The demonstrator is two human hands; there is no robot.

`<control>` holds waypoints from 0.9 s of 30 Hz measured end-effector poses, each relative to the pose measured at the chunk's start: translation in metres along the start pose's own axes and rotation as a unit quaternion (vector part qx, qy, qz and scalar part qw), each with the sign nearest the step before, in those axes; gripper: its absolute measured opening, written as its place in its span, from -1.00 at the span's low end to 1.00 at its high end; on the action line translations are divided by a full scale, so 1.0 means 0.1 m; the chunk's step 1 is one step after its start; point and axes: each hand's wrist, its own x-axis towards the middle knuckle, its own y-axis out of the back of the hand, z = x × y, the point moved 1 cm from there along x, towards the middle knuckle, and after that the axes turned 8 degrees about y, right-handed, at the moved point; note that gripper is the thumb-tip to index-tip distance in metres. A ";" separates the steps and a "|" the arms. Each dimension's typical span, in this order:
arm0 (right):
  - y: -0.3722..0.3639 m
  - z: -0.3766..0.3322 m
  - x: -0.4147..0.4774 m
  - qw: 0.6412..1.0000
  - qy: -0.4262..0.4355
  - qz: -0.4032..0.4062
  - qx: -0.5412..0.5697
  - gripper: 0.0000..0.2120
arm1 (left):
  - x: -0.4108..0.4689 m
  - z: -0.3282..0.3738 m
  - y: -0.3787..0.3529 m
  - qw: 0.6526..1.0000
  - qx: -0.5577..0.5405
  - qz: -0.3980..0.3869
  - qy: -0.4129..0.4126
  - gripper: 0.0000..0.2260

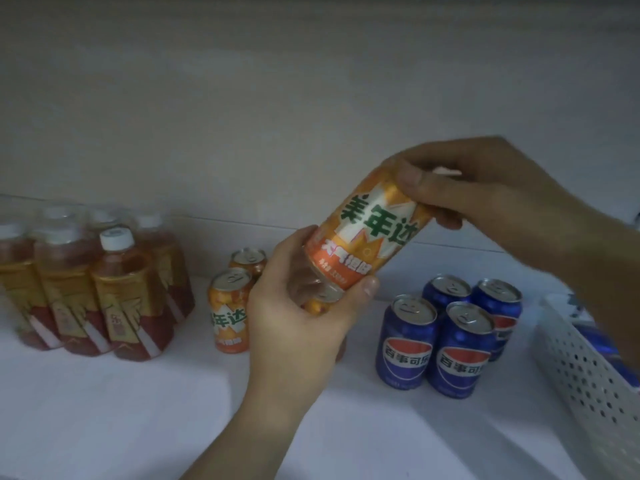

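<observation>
The orange Mirinda can (370, 233) is held in the air above the white shelf (104, 410), tilted so that its top leans up to the right. The left hand (298, 306) comes up from below and curls round the can's lower end, thumb on the near side and fingers wrapped behind. The right hand (478, 188) reaches in from the right and grips the upper end, thumb across the label and fingers folded over the rim, which they hide.

Just below, two more orange cans (230, 310) stand upright on the shelf. A third is mostly covered by the left hand, with only a sliver showing. To the right stand four blue Pepsi cans (407, 344) in a tight cluster. To the left is a shrink-wrapped pack of tea bottles (86, 282), cut off by the picture's edge. A white perforated basket (571, 362) sits at the far right. Its contents are blurred blue shapes, partly hidden behind the right forearm.
</observation>
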 end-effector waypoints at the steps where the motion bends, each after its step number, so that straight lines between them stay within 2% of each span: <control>1: 0.03 -0.09 0.11 0.999 0.011 -0.033 -0.041 -0.63 | 0.01 -0.01 0.01 1.000 0.008 0.007 0.004 -0.41; 4: 0.06 -0.28 0.38 0.986 0.021 -0.108 -0.127 -0.54 | 0.07 -0.06 0.02 1.000 0.014 0.015 0.022 -0.40; 8: 0.08 -0.25 0.66 0.974 0.024 -0.115 -0.192 -0.69 | 0.17 -0.12 0.10 0.998 0.033 0.031 0.039 -0.39; 11: 0.06 -0.12 0.84 0.961 0.018 -0.114 -0.252 -0.67 | 0.25 -0.15 0.21 0.994 0.089 0.062 0.026 -0.58; 15: -0.09 0.08 0.97 0.926 0.013 -0.166 -0.339 -0.61 | 0.34 -0.23 0.36 0.982 0.172 0.072 0.010 -0.76; 20: -0.33 0.34 1.05 0.909 -0.001 -0.225 -0.352 -0.57 | 0.39 -0.28 0.46 0.964 0.260 0.052 -0.013 -0.78; 27: -0.56 0.62 1.08 0.898 -0.018 -0.273 -0.345 -0.58 | 0.43 -0.30 0.57 0.920 0.386 -0.002 -0.074 -0.77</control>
